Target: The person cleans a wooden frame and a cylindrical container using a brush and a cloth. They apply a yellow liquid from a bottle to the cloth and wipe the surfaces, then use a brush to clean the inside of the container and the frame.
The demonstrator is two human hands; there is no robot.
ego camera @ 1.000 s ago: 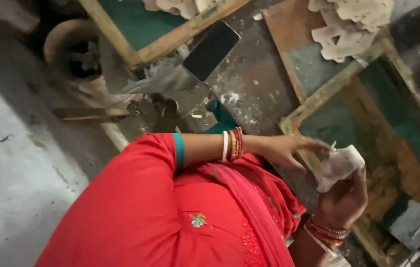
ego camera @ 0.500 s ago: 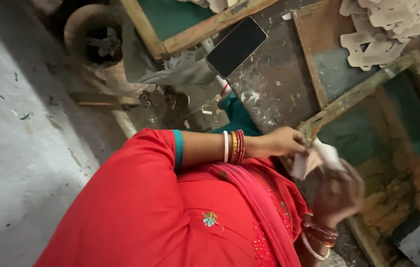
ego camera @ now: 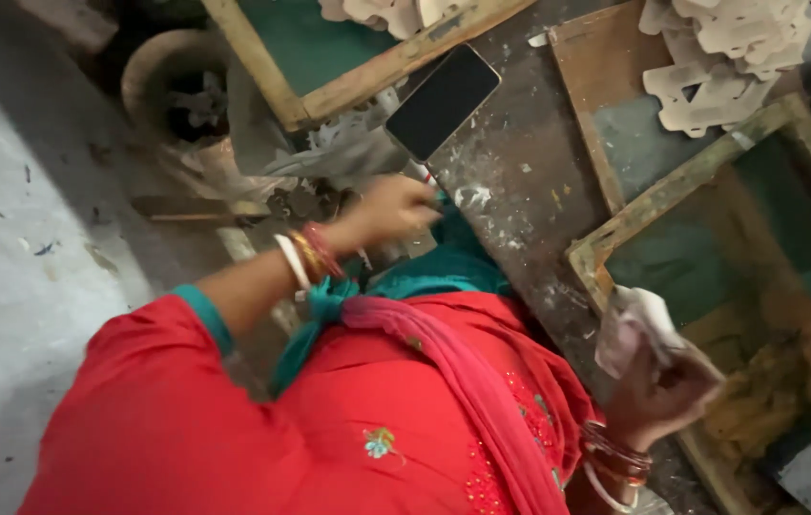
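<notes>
My right hand [ego camera: 661, 389] is shut on a crumpled white cloth [ego camera: 636, 324], held over the corner of a wooden frame with green mesh [ego camera: 658, 212] at the lower right. My left hand [ego camera: 396, 210], with bangles at the wrist, reaches out over the stained grey surface [ego camera: 510, 191] just below a black phone [ego camera: 444, 100]. It is blurred, with the fingers curled, and I cannot tell if it holds anything. My red garment and pink scarf [ego camera: 463, 381] fill the bottom of the view.
The phone lies screen up by a second wooden frame [ego camera: 396, 67]. Cream cut-out shapes [ego camera: 720, 57] are piled on a board at the top right. A round clay pot [ego camera: 172, 91] and a wooden stick [ego camera: 200, 208] lie at the upper left, beside grey floor [ego camera: 14, 286].
My left hand has left the cloth and swung up and left toward the phone. My right hand keeps the cloth and has dropped lower in view. The camera has tilted.
</notes>
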